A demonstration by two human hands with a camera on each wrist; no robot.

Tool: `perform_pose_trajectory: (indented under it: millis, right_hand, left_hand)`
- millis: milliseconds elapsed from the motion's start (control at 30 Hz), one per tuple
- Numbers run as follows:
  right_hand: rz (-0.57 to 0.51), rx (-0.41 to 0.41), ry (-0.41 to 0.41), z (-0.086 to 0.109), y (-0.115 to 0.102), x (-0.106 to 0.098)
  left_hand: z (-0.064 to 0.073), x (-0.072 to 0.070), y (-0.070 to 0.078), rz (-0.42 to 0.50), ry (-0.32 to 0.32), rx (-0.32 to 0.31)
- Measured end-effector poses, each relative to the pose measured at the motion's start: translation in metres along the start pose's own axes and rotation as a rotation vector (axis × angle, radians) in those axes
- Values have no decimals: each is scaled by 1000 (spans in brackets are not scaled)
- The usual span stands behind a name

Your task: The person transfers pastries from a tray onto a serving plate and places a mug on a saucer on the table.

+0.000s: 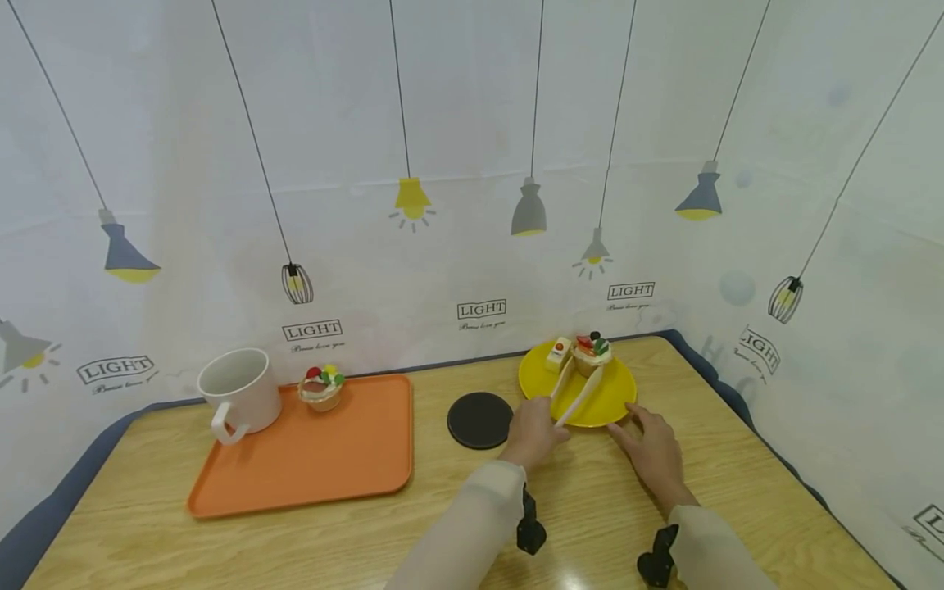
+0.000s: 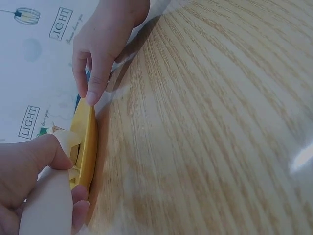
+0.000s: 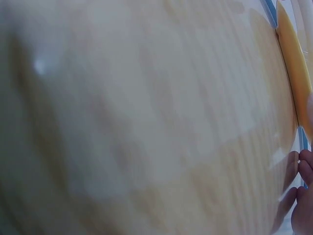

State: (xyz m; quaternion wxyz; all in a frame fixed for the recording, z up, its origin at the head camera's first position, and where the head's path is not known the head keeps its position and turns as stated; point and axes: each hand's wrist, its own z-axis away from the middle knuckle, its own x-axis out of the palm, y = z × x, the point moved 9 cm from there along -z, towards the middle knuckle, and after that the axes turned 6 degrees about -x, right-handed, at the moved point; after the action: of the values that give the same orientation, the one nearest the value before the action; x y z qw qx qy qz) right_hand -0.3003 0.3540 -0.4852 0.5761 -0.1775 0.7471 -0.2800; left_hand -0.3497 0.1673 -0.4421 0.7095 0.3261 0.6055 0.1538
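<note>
Stretching forward over a wood-grain table (image 1: 590, 500) in pale sleeves (image 1: 472, 518), with black mounts (image 1: 529, 526) at both wrists. Up to the left hand (image 1: 534, 432): gripping pale tongs (image 1: 580, 398), with thumb and fingers closed round the handle end. Across to the right hand (image 1: 653, 451): pinching the near rim of a yellow plate (image 1: 619, 389), with thumb and forefinger set close together. Out left, onto an orange tray (image 1: 332, 463), bearing a white mug (image 1: 243, 397), upright at the back left corner. Between tray and plate, flat on the wood, past a black coaster (image 1: 479, 420). Further back, just right of the mug, onto a small tart (image 1: 322, 391). And here, on the plate, straddling a fruit-topped tart (image 1: 592, 354) with the tong arms, narrow; cannot tell whether pressing on it at both tips. Just left of it, a glimpse of cream cake (image 1: 556, 354). Far behind, up to a pale wall hanging (image 1: 472, 246) printed with lamps.
</note>
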Motion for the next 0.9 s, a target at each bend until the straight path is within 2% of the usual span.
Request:
perform_pose_trajectory:
  millis: [600, 900]
  right_hand:
    - [-1, 11, 7, -1, 1, 3]
    - [-10, 3, 9, -1, 1, 3]
  left_hand:
    - [5, -7, 2, 14, -5, -18]
    - [11, -11, 2, 6, 13, -16]
